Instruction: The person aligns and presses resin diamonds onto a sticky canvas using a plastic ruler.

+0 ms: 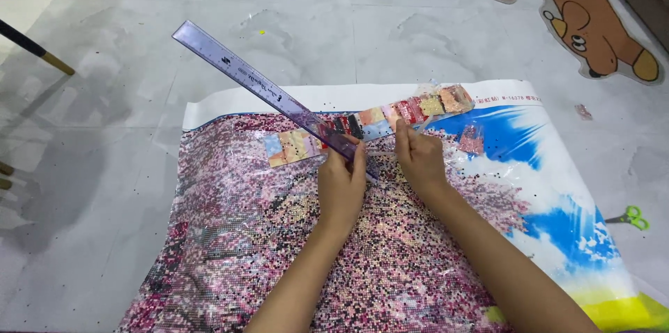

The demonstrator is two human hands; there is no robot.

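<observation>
My left hand (341, 186) grips the near end of a long translucent purple ruler (258, 85) that slants up and away to the left. It also pinches a strip of small packets with coloured beads (369, 124). My right hand (418, 155) holds the same strip a little further right. The strip hangs just above a large diamond-painting canvas (279, 249) covered with pink and dark beads, with blue sky and white cloud on its right part.
The canvas lies on a grey marbled floor (90, 165). A small pink bead packet (472, 139) rests on the canvas. Green-handled scissors (631, 218) lie at the right. Cartoon animal floor stickers (592, 19) are top right. A dark stick with a wooden tip (35, 47) is at the left.
</observation>
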